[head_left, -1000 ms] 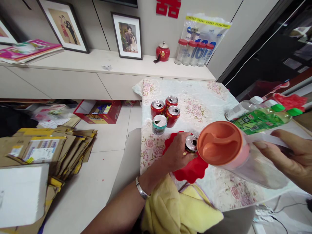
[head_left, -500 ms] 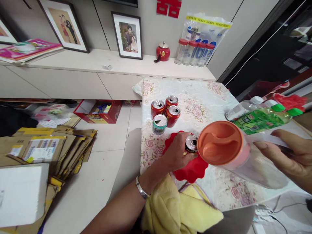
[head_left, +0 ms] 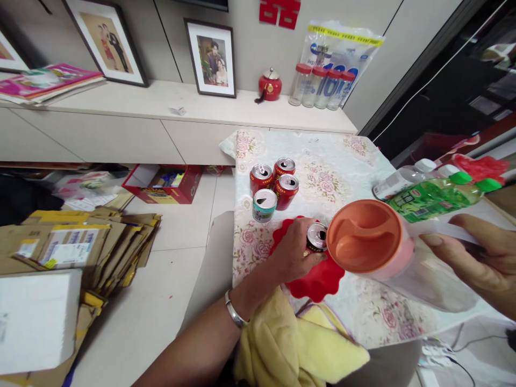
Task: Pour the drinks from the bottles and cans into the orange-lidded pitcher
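Observation:
My left hand (head_left: 300, 250) is wrapped round an opened drink can (head_left: 317, 235), which stands over a red scalloped tray (head_left: 312, 285). My right hand (head_left: 479, 258) grips the handle of a clear pitcher (head_left: 437, 279) with an orange lid (head_left: 365, 236). The pitcher is tilted, its lid end close beside the can's top. Whether any liquid passes between them I cannot tell. Past my left hand stand several more cans: red ones (head_left: 286, 196) and a shorter teal-rimmed can (head_left: 264, 207) with its top opened.
Plastic bottles, some with green caps (head_left: 429, 199), lie at the table's right side. A yellow cloth (head_left: 298, 344) covers my lap. Flattened cardboard (head_left: 80, 242) and a white box (head_left: 36, 322) are on the left. Glass jars (head_left: 318, 88) line the cabinet top (head_left: 226, 110).

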The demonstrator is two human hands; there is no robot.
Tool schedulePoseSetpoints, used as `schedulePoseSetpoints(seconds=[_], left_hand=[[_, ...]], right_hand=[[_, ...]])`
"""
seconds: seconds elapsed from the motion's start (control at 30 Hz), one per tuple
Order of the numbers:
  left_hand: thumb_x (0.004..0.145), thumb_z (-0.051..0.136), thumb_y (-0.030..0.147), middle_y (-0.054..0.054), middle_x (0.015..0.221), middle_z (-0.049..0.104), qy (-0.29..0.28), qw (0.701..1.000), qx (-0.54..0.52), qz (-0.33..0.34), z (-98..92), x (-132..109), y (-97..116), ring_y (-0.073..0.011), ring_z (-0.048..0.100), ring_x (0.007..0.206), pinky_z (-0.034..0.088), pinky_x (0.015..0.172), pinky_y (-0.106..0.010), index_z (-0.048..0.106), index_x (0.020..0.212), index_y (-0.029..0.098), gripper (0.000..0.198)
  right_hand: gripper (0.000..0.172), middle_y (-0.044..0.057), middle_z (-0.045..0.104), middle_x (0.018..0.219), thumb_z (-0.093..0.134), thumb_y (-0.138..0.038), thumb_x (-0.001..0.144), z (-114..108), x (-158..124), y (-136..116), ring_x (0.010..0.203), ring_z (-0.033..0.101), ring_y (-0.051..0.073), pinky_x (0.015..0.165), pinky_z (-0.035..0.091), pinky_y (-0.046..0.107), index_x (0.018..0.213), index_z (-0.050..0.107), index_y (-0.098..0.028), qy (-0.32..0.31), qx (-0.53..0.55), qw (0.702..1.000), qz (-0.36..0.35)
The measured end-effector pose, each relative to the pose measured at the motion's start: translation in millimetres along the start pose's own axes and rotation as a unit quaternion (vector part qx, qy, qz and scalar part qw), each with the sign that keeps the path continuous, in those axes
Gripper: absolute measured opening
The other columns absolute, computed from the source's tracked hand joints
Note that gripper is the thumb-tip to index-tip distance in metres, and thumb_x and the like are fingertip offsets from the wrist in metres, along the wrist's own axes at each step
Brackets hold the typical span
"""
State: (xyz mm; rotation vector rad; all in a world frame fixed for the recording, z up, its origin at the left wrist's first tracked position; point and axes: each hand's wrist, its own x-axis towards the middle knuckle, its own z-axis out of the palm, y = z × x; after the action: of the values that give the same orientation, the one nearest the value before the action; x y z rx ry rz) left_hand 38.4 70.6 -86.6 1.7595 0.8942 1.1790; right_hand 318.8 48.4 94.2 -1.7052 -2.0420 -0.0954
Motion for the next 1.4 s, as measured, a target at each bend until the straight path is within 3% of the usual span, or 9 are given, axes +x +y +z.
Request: schedulePoseSetpoints(seconds=[0.23, 0.43, 0.7, 0.9, 1.17, 1.4], left_hand=[[0.086, 0.075, 0.039, -0.017, 0.135, 0.064, -0.001, 1.000, 0.005, -0.008, -0.6, -1, 1, -0.0392, 0.068, 0.119, 0.064, 0.098, -0.060, 0.044, 0.140, 0.026, 0.063], [0.087, 0.074, 0.040, -0.020, 0.133, 0.064, 0.007, 1.000, 0.004, 0.005, 0.3, 0, 0, -0.0409, 0.068, 0.122, 0.063, 0.098, -0.060, 0.048, 0.141, 0.021, 0.063], [0.086, 0.073, 0.040, -0.019, 0.133, 0.065, 0.008, 1.000, 0.006, -0.001, 0.5, 0, 0, -0.0399, 0.070, 0.120, 0.065, 0.098, -0.059, 0.049, 0.140, 0.021, 0.062], [0.085, 0.075, 0.040, -0.017, 0.134, 0.065, 0.010, 1.000, 0.007, 0.004, 0.8, 0, -1, -0.0395, 0.069, 0.119, 0.064, 0.097, -0.060, 0.046, 0.141, 0.025, 0.064], [0.087, 0.074, 0.040, -0.021, 0.133, 0.065, 0.009, 1.000, -0.006, 0.004, -0.1, 0, 1, -0.0428, 0.068, 0.121, 0.065, 0.094, -0.063, 0.049, 0.140, 0.021, 0.062], [0.087, 0.073, 0.045, -0.019, 0.134, 0.064, 0.003, 1.000, 0.003, -0.002, -0.3, 0, 0, -0.0395, 0.069, 0.122, 0.065, 0.099, -0.056, 0.047, 0.141, 0.022, 0.065]], right_hand=[[0.048, 0.001, 0.043, 0.046, 0.061, -0.083, 0.080, 0, 1, -1, 0.039, 0.039, 0.019, 0.052, 0.024, 0.041, 0.082, 0.070, -0.036, 0.000, -0.005, 1.000, -0.006], [0.047, 0.000, 0.041, 0.042, 0.064, -0.082, 0.078, 0, 6, -8, 0.036, 0.037, 0.018, 0.047, 0.024, 0.040, 0.076, 0.072, -0.036, 0.030, 0.007, 0.999, -0.014], [0.053, 0.001, 0.041, 0.045, 0.057, -0.086, 0.080, 0, 1, 1, 0.040, 0.038, 0.020, 0.052, 0.024, 0.041, 0.080, 0.067, -0.034, -0.008, -0.026, 1.000, -0.002], [0.050, 0.000, 0.040, 0.043, 0.060, -0.084, 0.080, 0, 4, -4, 0.038, 0.037, 0.019, 0.050, 0.024, 0.040, 0.076, 0.066, -0.034, 0.004, -0.003, 1.000, -0.003], [0.051, 0.000, 0.037, 0.044, 0.056, -0.084, 0.082, 1, 0, -2, 0.039, 0.035, 0.018, 0.052, 0.022, 0.040, 0.079, 0.067, -0.035, -0.006, -0.020, 1.000, -0.008], [0.048, 0.000, 0.038, 0.045, 0.056, -0.083, 0.083, 0, -1, 5, 0.041, 0.036, 0.019, 0.054, 0.021, 0.040, 0.080, 0.066, -0.036, -0.019, -0.017, 1.000, -0.009]])
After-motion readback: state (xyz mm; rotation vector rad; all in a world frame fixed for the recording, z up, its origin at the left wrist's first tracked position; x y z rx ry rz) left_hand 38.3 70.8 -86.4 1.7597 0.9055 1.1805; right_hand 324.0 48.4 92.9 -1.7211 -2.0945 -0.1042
